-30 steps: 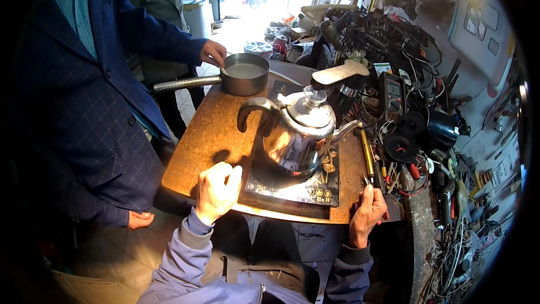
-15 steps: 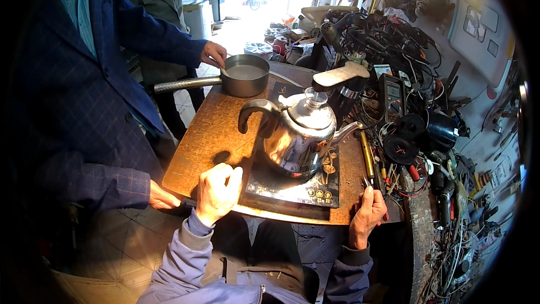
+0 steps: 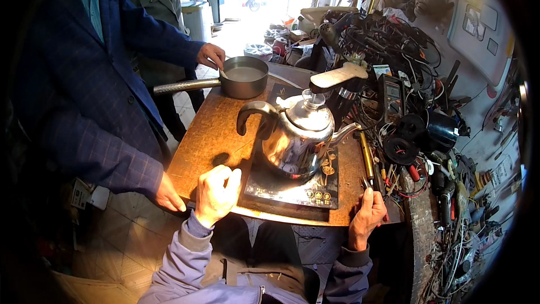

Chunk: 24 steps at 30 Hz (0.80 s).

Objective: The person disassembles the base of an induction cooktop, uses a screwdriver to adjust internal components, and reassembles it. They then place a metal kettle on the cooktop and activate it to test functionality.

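My left hand is closed in a fist at the near edge of the wooden tabletop, with nothing visible in it. My right hand grips pliers at the near right; their small dark jaws point up past my thumb, and red shows beside my fingers. Between my hands, a shiny metal kettle stands upright on a black induction cooker. Its black handle faces left and its spout right. A clear knob tops the lid. Neither hand touches the kettle.
A person in a blue checked jacket holds a grey saucepan's rim; their other hand is by the table's left edge. Another person stands behind. A multimeter, a yellow-handled tool and tangled cables crowd the right.
The other person's lower hand has come further forward along the table's left edge, and their body has shifted. Both my hands, the pliers and the kettle stay in place.
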Motion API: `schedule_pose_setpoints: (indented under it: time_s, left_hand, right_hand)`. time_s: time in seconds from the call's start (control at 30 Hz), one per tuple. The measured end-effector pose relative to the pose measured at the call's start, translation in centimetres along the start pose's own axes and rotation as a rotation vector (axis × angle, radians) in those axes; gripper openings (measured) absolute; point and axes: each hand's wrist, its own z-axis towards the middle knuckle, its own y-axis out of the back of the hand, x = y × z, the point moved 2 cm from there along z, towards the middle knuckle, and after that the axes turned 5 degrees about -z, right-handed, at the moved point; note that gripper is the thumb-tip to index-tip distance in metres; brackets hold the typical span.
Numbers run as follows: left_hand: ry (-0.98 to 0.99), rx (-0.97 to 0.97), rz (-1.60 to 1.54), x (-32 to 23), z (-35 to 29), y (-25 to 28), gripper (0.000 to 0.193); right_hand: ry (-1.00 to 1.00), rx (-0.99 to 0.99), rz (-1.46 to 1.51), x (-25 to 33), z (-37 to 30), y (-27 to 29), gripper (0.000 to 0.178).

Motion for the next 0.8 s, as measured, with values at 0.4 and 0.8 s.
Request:
schedule_pose_setpoints:
  time_s: [0.4,0.8]
  left_hand:
    - [0.051,0.0,0.008,0.1,-0.2,0.1,0.028]
    - [0.026,-0.021,-0.021,0.3,-0.1,0.0,0.027]
  right_hand:
    - [-0.03,-0.002,0.007,0.1,-0.1,-0.2,0.036]
    - [-0.012,0.004,-0.001,-0.1,-0.1,0.0,0.037]
